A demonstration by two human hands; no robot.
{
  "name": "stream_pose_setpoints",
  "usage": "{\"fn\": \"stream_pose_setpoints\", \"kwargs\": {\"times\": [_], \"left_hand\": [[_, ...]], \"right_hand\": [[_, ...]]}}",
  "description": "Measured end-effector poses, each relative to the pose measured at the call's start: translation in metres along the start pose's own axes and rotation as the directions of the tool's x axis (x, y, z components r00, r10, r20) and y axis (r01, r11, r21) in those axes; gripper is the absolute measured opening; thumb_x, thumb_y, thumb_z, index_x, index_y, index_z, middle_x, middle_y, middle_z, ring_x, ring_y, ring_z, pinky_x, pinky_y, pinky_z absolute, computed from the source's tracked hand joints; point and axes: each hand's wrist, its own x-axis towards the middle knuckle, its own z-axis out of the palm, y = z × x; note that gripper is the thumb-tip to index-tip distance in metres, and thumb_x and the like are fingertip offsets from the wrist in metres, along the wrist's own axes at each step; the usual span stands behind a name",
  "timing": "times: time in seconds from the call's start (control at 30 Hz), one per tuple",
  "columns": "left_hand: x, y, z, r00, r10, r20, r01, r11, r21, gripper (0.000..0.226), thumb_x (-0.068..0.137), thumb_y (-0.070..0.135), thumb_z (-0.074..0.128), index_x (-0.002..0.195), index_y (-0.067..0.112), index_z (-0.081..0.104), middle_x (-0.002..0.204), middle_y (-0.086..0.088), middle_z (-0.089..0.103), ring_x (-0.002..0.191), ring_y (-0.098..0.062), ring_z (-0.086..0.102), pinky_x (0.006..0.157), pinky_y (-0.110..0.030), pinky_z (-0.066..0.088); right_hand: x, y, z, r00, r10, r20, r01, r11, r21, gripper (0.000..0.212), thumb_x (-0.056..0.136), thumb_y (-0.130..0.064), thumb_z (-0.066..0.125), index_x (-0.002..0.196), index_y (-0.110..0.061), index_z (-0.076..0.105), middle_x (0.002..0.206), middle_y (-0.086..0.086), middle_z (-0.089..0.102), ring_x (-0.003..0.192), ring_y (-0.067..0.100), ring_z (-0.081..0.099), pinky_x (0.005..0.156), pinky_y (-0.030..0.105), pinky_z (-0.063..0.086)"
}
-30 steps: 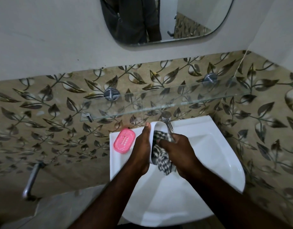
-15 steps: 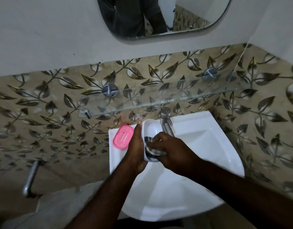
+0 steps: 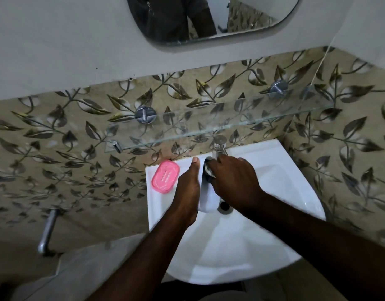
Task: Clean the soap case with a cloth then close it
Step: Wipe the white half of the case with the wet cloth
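Over the white sink (image 3: 274,192), both my hands are busy with the soap case (image 3: 206,202). My left hand (image 3: 187,192) grips the white case from its left side, thumb laid along the edge and pointing toward the wall; the other fingers are hidden behind it. The case is held on edge above the basin, just in front of the tap (image 3: 219,146), with its lower end near the drain (image 3: 225,206). My right hand (image 3: 235,183) is curled round the dark striped cloth (image 3: 209,170) and presses it into the upper end of the case; only a small bunch of cloth shows between my hands. On the sink's back left corner the pink slotted tray (image 3: 165,180) lies flat, just beside my left hand; whether they touch I cannot tell. A glass shelf (image 3: 230,118) runs along the leaf-patterned wall above, and a mirror (image 3: 209,18) hangs higher up.
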Motion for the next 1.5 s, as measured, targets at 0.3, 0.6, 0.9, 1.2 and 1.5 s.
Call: {"fn": "stream_pose_setpoints", "kwargs": {"times": [0.3,0.6,0.9,1.2,1.5], "left_hand": [[-0.001,0.005,0.0,0.997,0.078,0.009,-0.078,0.996,-0.039,0.042,0.098,0.054,0.039,0.086,0.028,0.069,0.072,0.012,0.075,0.07,-0.007,0.071,0.066,-0.028,0.053],[-0.005,0.01,-0.001,0.979,0.01,0.203,0.034,0.977,-0.212,0.062,0.096,0.057,0.037,0.122,0.006,0.062,0.108,-0.019,0.073,0.098,-0.031,0.071,0.081,-0.042,0.058],[-0.004,0.027,-0.014,0.987,0.075,0.143,-0.051,0.985,-0.166,0.043,0.097,0.054,0.041,0.104,0.021,0.069,0.094,-0.01,0.076,0.08,-0.021,0.073,0.066,-0.031,0.059],[-0.003,0.018,-0.009,0.98,0.046,0.195,-0.044,0.999,-0.017,0.039,0.101,0.047,0.039,0.108,0.018,0.065,0.093,-0.006,0.073,0.076,-0.017,0.073,0.067,-0.032,0.057],[-0.004,0.013,-0.009,0.987,0.121,0.106,-0.117,0.992,-0.049,0.035,0.1,0.04,0.049,0.093,0.016,0.073,0.08,0.002,0.077,0.076,-0.011,0.073,0.068,-0.025,0.057]], "right_hand": [[-0.018,-0.016,-0.011,0.871,0.12,0.476,-0.334,0.855,0.396,0.028,0.08,-0.041,0.062,0.07,-0.015,0.057,0.075,0.004,0.066,0.075,0.025,0.066,0.062,0.029,0.047],[-0.006,-0.015,-0.02,0.785,0.308,0.538,-0.556,-0.032,0.83,0.01,0.088,-0.007,0.062,0.091,-0.002,0.07,0.088,0.017,0.075,0.083,0.03,0.073,0.082,0.049,0.058],[-0.022,-0.018,-0.022,0.958,-0.065,0.278,-0.221,0.447,0.867,0.018,0.089,-0.006,0.062,0.087,-0.022,0.069,0.078,-0.007,0.066,0.067,0.002,0.064,0.063,0.023,0.05],[-0.011,0.005,-0.016,0.935,-0.345,-0.082,0.352,0.93,0.108,0.041,0.075,-0.016,0.039,0.094,-0.022,0.074,0.09,0.007,0.069,0.069,0.031,0.063,0.055,0.03,0.036],[-0.013,-0.008,-0.013,0.996,-0.053,0.07,0.041,0.986,0.164,0.031,0.079,-0.016,0.059,0.109,-0.023,0.063,0.092,0.003,0.07,0.08,0.032,0.065,0.06,0.033,0.045]]}}
